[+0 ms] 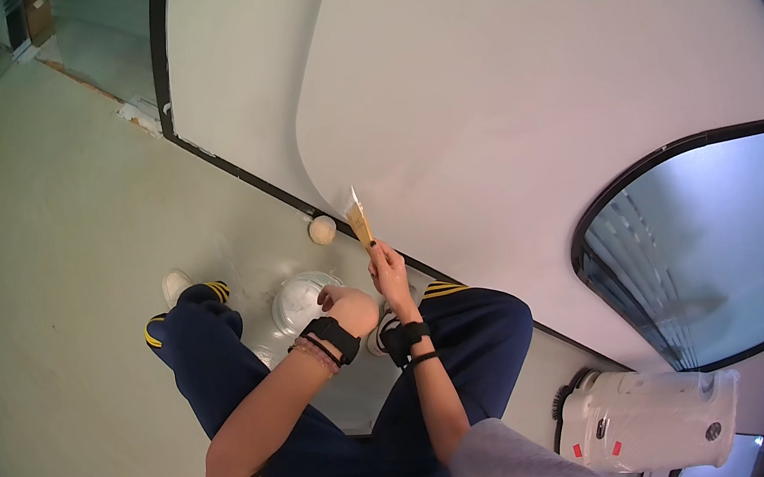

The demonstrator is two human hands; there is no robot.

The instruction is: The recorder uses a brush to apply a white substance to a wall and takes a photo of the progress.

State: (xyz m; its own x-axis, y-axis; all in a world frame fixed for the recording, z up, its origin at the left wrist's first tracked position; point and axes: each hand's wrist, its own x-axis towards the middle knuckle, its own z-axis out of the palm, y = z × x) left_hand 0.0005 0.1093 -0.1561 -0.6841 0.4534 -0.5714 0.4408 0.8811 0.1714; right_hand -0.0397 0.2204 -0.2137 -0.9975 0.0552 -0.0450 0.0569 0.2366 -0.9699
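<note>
My right hand (389,272) grips the handle of a flat paintbrush (358,218), its bristles pointing up towards the white wall panel (451,104) and bearing something white. Left of it, my left hand (347,305) is bent over the right side of a round, clear-walled tub (297,301) with white material inside. Its fingers are partly hidden by the hand itself, so whether they touch the tub is unclear. A small round container (322,230) with pale contents stands on the floor by the wall's dark base strip (273,195).
A plastic-wrapped white machine (652,416) with a black brush stands at the lower right, below a dark-framed curved window (706,251). Glossy pale floor (66,283) extends on the left. My knees and shoes flank the tub. Damaged edging (138,119) lies at the upper left.
</note>
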